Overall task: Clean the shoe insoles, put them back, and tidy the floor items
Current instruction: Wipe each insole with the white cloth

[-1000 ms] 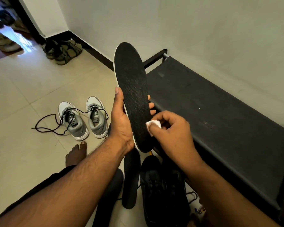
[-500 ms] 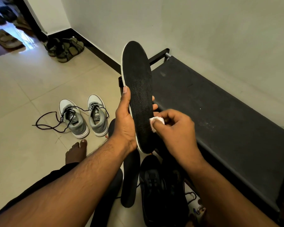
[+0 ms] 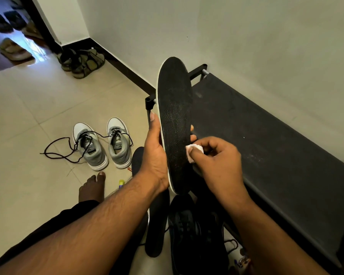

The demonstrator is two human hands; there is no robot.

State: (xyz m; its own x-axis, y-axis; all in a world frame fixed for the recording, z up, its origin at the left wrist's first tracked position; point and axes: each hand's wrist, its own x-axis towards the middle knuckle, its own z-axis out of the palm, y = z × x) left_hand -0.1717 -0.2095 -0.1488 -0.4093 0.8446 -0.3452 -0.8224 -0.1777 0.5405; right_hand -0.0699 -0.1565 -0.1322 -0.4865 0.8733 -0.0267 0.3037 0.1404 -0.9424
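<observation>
Far left of the held insole, a pair of grey sneakers sits on the tiled floor, toes pointing away, dark laces trailing off the left shoe across the tile. Beyond them, toward the wall corner, a heap of olive sandals, and more footwear past the doorway, too dim to name. Nearer, just below the sneakers, a bare foot planted on the tile, with a small yellow-capped object peeking out beside the forearm.

Now the left hand: it's wrapped around the black insole, thumb up along the insole's left edge, fingertips showing round the right edge, holding it upright with the toe end high. Pale rim visible down its left side.

Right of that, the right hand pinches a small white wad between thumb and fingers and presses it against the insole's dark face, low on its right side.

Below the held insole, a second black insole lies on the floor, and just right of it a black shoe. A third dark piece by the left wrist is hard to make out.

Behind and right of the insole, a low black bench runs along the wall.
</observation>
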